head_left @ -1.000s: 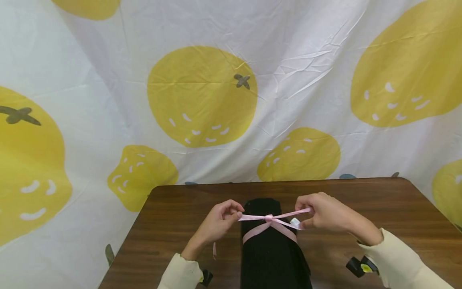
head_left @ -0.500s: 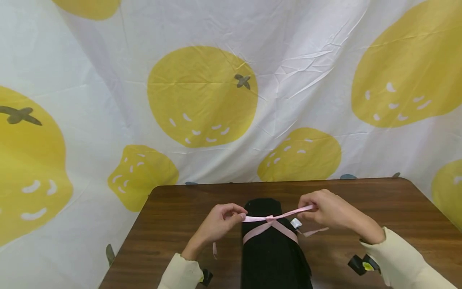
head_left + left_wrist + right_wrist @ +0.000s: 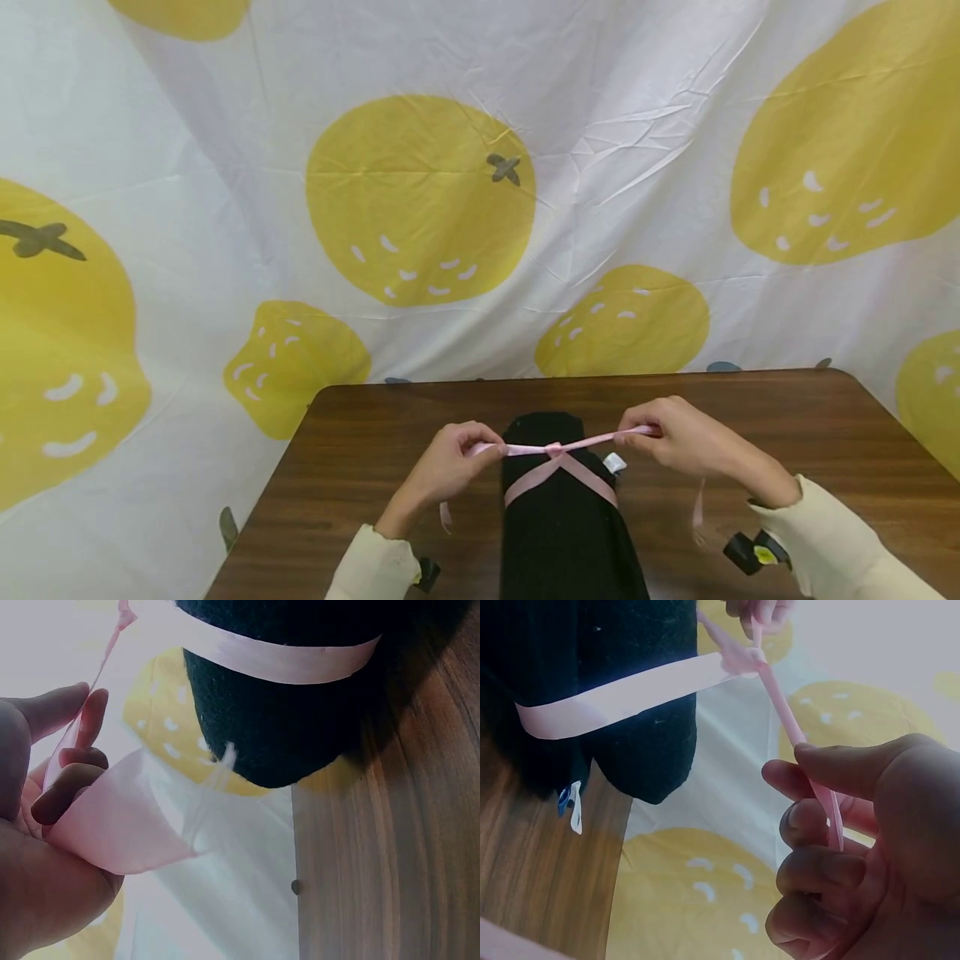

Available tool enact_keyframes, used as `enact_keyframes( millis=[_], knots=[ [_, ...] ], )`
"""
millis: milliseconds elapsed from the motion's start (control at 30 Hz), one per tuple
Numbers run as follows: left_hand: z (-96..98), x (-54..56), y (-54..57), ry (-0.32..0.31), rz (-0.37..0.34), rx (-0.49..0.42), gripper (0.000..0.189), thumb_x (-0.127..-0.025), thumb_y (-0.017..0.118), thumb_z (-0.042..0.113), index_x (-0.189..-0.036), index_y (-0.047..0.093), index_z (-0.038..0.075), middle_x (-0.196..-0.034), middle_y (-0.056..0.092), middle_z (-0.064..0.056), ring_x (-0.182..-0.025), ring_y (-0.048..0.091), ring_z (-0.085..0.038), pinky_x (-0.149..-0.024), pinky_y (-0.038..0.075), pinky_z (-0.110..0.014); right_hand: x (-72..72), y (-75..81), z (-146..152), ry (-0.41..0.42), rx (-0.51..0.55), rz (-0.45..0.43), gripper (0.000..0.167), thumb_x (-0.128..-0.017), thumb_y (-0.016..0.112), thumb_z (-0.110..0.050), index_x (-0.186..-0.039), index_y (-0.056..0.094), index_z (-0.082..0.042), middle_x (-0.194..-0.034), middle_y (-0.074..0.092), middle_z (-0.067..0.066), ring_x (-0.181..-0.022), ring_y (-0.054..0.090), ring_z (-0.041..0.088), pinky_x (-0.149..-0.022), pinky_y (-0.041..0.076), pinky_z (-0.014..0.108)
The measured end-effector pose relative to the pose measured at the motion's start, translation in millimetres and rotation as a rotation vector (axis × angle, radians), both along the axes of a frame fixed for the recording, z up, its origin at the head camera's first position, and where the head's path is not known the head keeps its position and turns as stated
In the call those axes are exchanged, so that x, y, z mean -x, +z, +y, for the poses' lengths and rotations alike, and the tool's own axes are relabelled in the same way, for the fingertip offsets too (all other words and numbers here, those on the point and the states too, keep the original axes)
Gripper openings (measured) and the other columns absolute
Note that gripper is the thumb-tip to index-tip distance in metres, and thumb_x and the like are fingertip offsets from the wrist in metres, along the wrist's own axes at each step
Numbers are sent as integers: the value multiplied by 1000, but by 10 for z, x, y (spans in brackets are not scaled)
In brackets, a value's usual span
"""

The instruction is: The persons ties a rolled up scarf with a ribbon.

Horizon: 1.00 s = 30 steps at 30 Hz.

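Note:
A black felt-like roll lies lengthwise on the table with a pink ribbon around it. The ribbon is knotted on top, and its two ends stretch out sideways from the knot. My left hand pinches the left end between thumb and fingers; a wide loose tail spills past the fingers in the left wrist view. On the other side my right hand pinches the right end, its other fingers curled. A ribbon tail dangles below that hand.
A small white label sticks out at the roll's right side. Brown wood-grain table lies underneath. Behind its far edge hangs a white curtain printed with yellow fruit.
The right-hand tail, first near the right thumb, came loose and swung out to the right, and now hangs lower. The strands are drawn straight; the left hand has shifted slightly left.

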<state>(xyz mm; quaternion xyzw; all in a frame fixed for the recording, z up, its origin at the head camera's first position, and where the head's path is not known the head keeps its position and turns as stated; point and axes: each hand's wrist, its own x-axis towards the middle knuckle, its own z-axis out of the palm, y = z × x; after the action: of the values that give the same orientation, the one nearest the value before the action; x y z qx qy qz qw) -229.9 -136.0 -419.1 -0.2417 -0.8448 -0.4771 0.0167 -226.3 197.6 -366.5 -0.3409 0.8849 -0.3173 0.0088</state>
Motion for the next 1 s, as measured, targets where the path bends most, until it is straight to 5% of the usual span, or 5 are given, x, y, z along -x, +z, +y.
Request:
enact_keyframes(
  millis=[1000],
  knots=[
    [-112,-12,-30,-18,-71,-14,10,-93,70,23,-93,73,14,-70,52,4,-65,45,-11,-54,37,-21,-34,-111,151,14,26,3,18,-96,64,-13,-84,69,-25,-64,42,-18,-55,33,-3,-49,31,18]
  ],
)
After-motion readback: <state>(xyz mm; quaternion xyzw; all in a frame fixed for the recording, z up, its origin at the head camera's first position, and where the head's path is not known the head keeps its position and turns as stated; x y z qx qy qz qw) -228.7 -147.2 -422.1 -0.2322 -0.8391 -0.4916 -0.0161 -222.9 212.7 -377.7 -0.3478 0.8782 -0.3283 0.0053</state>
